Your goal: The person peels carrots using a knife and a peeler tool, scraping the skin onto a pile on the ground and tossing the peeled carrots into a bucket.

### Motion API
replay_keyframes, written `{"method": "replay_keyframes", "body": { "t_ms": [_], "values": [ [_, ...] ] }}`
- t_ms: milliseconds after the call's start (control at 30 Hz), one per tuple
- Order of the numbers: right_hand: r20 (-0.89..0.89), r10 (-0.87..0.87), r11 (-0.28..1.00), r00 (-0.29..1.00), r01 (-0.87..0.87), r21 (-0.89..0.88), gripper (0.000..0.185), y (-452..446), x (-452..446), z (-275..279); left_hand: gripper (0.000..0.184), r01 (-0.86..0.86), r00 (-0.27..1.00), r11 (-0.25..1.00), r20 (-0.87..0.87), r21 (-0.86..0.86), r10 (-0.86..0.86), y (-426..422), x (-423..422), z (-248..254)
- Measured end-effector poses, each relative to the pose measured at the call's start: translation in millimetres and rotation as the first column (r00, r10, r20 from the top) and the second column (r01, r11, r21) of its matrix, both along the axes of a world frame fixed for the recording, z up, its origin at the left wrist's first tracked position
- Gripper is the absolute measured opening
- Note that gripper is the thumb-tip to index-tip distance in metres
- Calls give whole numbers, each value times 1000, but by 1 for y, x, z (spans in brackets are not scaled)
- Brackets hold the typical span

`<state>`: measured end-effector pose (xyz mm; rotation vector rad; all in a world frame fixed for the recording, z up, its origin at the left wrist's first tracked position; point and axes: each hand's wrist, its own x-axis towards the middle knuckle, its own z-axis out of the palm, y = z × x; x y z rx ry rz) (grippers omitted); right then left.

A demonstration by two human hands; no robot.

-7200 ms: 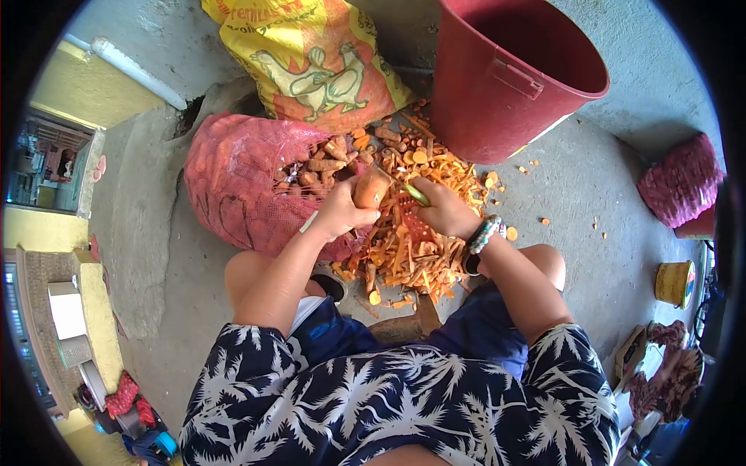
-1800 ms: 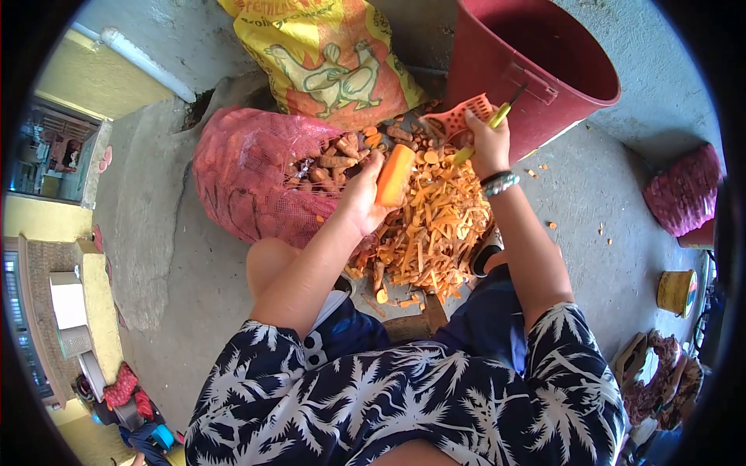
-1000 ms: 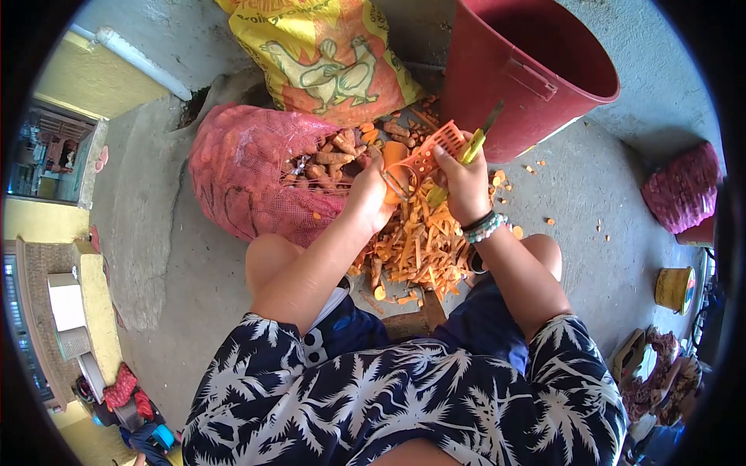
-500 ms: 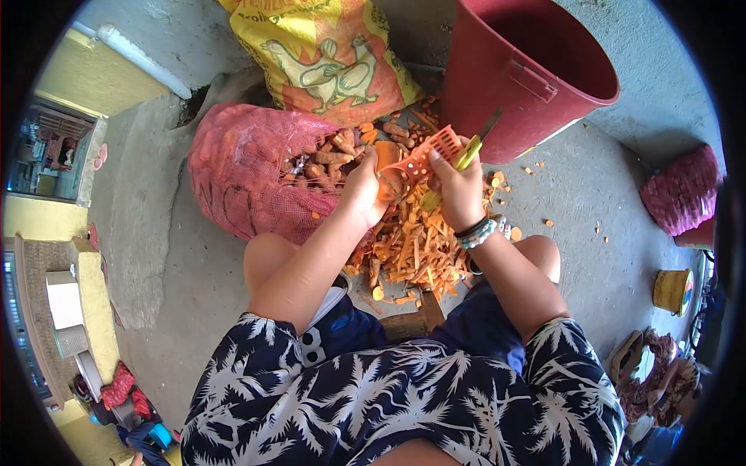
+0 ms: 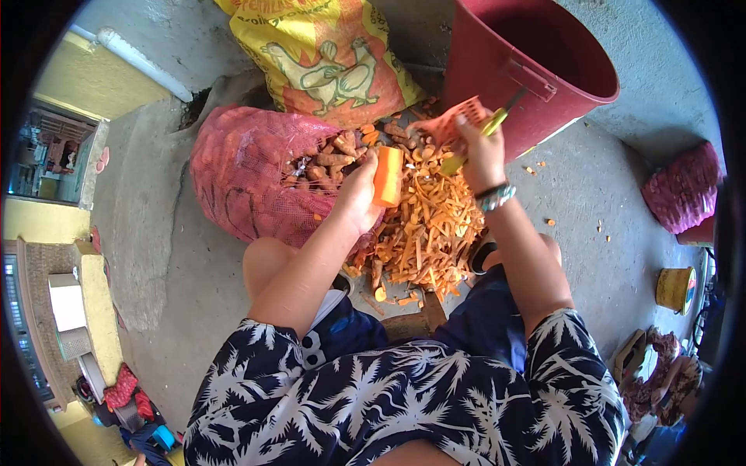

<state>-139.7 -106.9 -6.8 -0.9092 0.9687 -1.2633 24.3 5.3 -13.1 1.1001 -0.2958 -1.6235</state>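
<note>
A thick, peeled orange carrot (image 5: 388, 177) is gripped in my left hand (image 5: 359, 193). Closed round an orange perforated peeler (image 5: 448, 123) and a yellow-green handled knife (image 5: 494, 122) is my right hand (image 5: 483, 158), up and to the right, apart from the carrot. The knife's dark blade points toward the red bin. Below both hands lies a heap of orange peelings (image 5: 432, 233) on the floor. Unpeeled carrots (image 5: 336, 160) show in the torn opening of a red mesh sack (image 5: 252, 175) beside my left hand.
A tall red bin (image 5: 497, 85) stands at the upper right, next to a yellow printed sack (image 5: 334, 70). Farther right are a purple mesh sack (image 5: 682, 189) and a small yellow bucket (image 5: 674, 290). Slices lie scattered on the concrete floor (image 5: 590, 256).
My right hand has lifted the peeler up and right, away from the carrot, where it was touching half a second ago. The carrot, earlier brown-skinned, now shows bright orange faces.
</note>
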Motion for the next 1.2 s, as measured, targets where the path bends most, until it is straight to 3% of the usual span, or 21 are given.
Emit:
{"method": "replay_keyframes", "body": {
  "t_ms": [33, 67, 100, 167, 333, 400, 467, 533, 600, 633, 667, 733, 833, 933, 1067, 1133, 1167, 1200],
  "values": [
    [3, 124, 992, 992, -124, 4, 24, 19, 3, 6, 36, -42, 999, 999, -25, -18, 42, -2, 2, -8],
    [60, 123, 992, 991, -124, 14, 26, 38, 10, 14, 37, -84, 995, 996, -48, -32, 83, -3, 3, -12],
    [46, 157, 988, 986, -157, -7, 28, 50, 12, 18, 37, -45, 998, 997, -43, 57, 48, -4, 4, -7],
    [3, 241, 970, 971, -241, 19, 33, 57, 9, 20, 36, -73, 996, 996, -48, 49, 75, -2, -6, 14],
    [-66, 278, 958, 958, -281, -47, 32, 48, 11, 17, 35, -127, 992, 992, -23, -15, 127, 4, -12, 22],
    [-79, 283, 955, 956, -288, -64, 32, 42, 13, 17, 36, -93, 993, 996, 79, 15, 92, 6, -16, 21],
    [-62, 243, 964, 968, -248, -98, 33, 32, 17, 19, 37, -58, 989, 998, 136, -10, 59, 2, -9, 6],
    [-122, 81, 979, 989, -102, -176, 31, 6, 12, 16, 38, -23, 981, 999, 194, -34, 30, 3, -4, 6],
    [32, -212, 943, 977, 213, -256, 26, -23, 2, 4, 39, 48, 987, 997, 159, -68, -37, 4, -5, 16],
    [96, -199, 958, 975, 214, -190, 25, -26, -7, 4, 39, 49, 986, 996, 160, -71, -38, 3, -3, 16],
    [161, -187, 970, 969, 208, -124, 25, -26, -13, 2, 38, 8, 997, 1000, 79, -21, -6, 1, -1, 15],
    [-1, -84, 991, 996, 84, -108, 26, -1, -10, 12, 37, -33, 999, 999, -4, 34, 33, -2, 4, 3],
    [42, 67, 998, 997, -68, 5, 27, 46, 7, 15, 37, -190, 977, 982, -92, 22, 191, -9, 8, -15],
    [122, 119, 992, 985, -124, 35, 30, 62, 21, 6, 37, -227, 949, 972, -211, 62, 235, -13, -5, -8],
    [71, 174, 982, 982, -178, 56, 30, 54, 21, 6, 38, -234, 948, 971, -213, 46, 239, -8, -16, 10],
    [60, 215, 974, 975, -218, 53, 30, 38, 18, 6, 38, -122, 991, 993, -49, 1, 122, -8, -12, 4],
    [22, 189, 981, 982, -189, 32, 30, 25, 16, 8, 38, -122, 991, 993, -49, 2, 122, -6, -11, 5],
    [-13, 162, 987, 987, -162, 9, 30, 11, 14, 9, 37, -15, 1000, 1000, -9, -13, 15, -2, -9, 11]
  ]
}}
